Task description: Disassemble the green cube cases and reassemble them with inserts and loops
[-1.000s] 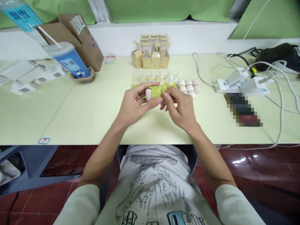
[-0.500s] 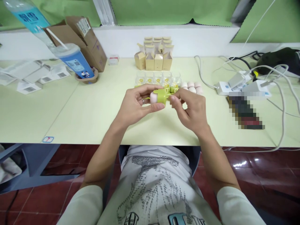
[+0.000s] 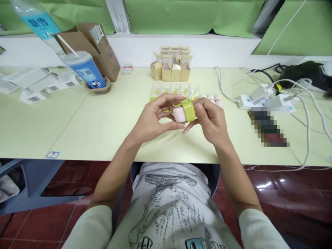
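A small rounded pale pink piece (image 3: 178, 114) sits partly inside a glossy lime-green sleeve (image 3: 190, 111), held in front of my chest above the table. My left hand (image 3: 153, 119) curves around the pink end, its thumb below and fingers above. My right hand (image 3: 211, 117) pinches the green sleeve from the right between thumb and forefinger, with another finger stretched out underneath. Just behind my hands are several clear cups (image 3: 175, 89) with yellow marks, partly hidden. More pale pink pieces (image 3: 217, 100) lie beside them, partly covered by my right hand.
Small open yellow boxes (image 3: 171, 71) are grouped at the back. Left are a blue drink cup (image 3: 88, 71), a brown carton (image 3: 106, 55), a bottle (image 3: 38, 24) and white boxes (image 3: 33, 81). On the right lie a power strip (image 3: 245, 102), cables and a pixelated flat object (image 3: 269, 128).
The pink piece and green sleeve have turned and shifted slightly right. My right hand has moved from the sleeve's right tip to gripping its side, with one finger extended below.
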`<state>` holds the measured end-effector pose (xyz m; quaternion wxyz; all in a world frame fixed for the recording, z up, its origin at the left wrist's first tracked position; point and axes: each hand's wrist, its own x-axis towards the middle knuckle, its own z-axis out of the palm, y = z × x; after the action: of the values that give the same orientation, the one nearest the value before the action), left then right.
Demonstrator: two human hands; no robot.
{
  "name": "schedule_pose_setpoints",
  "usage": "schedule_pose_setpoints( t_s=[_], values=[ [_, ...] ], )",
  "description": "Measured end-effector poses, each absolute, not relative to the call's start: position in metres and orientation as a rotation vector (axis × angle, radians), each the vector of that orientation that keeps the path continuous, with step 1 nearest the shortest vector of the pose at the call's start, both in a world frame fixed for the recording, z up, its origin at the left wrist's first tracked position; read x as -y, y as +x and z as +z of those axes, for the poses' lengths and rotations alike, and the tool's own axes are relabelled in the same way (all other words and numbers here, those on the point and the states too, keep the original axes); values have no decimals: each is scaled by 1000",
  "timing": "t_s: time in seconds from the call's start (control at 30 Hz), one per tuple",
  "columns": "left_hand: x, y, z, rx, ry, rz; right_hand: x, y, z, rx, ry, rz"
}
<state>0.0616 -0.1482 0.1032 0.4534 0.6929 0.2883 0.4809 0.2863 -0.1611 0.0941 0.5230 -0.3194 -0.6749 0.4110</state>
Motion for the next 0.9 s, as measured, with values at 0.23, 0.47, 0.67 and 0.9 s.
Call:
schedule_pose_setpoints(
  t_s=[0.23,0.47,0.67,0.9],
  values=[
    [153,60,105,-762,1719,1210,160,285,93,1593,-784,879],
    [147,63,96,-854,1641,1360,156,285,87,1529,-842,838],
    [150,73,91,-902,1781,1340,152,280,81,1560,-844,812],
    [152,41,99,-1069,2006,1222,159,286,83,1635,-890,656]
  ],
)
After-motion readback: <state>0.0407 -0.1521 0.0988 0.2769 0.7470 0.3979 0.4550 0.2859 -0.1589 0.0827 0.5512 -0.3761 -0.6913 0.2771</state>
